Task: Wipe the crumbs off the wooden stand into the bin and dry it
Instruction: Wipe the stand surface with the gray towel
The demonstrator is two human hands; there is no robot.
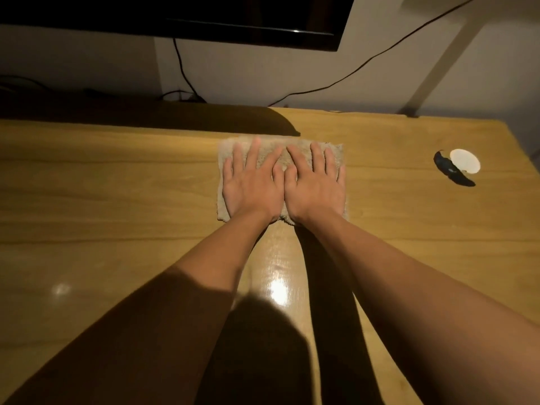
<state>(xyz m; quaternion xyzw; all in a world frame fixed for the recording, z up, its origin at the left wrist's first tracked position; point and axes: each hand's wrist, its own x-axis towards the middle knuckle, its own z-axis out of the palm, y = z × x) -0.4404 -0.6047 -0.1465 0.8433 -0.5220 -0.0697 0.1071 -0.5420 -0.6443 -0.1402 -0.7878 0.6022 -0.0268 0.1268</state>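
Head view. Wooden stand: wide yellow-brown top, glossy, lit from above. Beige folded towel: lies flat on the stand towards its far edge. Left hand and right hand: side by side, palms down, fingers straight and spread, pressing the towel. Small white disc with a dark item, possibly a cable cover, at far right. Black screen on the wall; black cable hanging below
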